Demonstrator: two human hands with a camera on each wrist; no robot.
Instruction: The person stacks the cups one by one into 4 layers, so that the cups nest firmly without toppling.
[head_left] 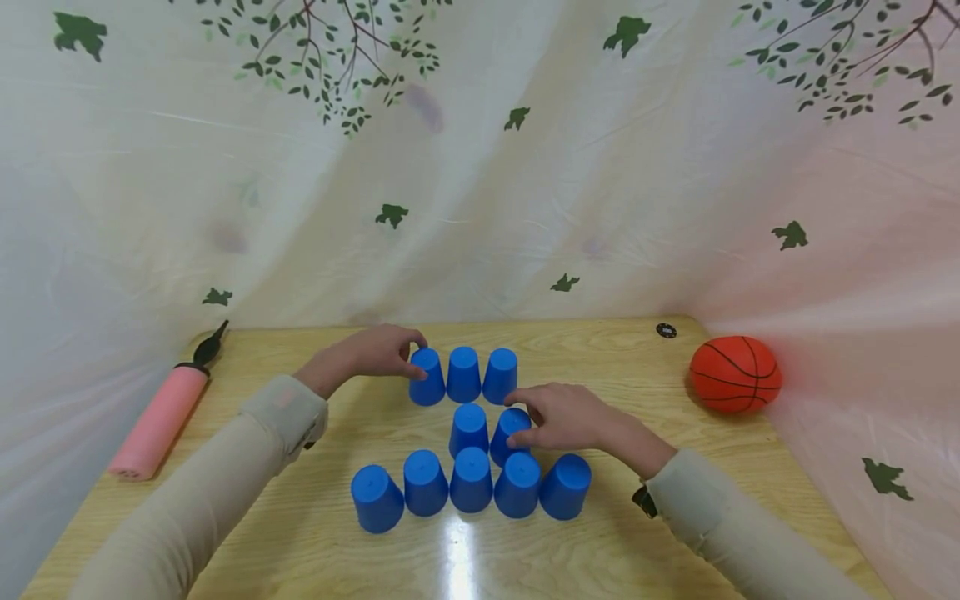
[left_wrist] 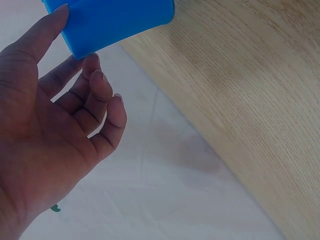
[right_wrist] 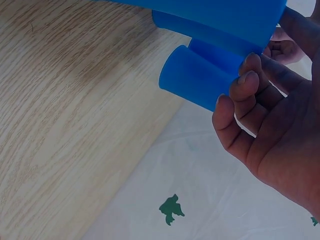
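Head view, pink pump (head_left: 161, 425) left, basketball (head_left: 736, 375) right, blue cups (head_left: 470, 429) between

Ten inverted blue cups (head_left: 472, 483) are set in rows of three, two and five; the back-left one (head_left: 427, 394) and middle-right one (head_left: 508, 424) are gripped.

Left of the red ball (head_left: 735, 374), the right hand (head_left: 566, 417) hides part of one blue cup (head_left: 513, 422); nearer than the ball, the right sleeve (head_left: 750, 529) is cut off below.
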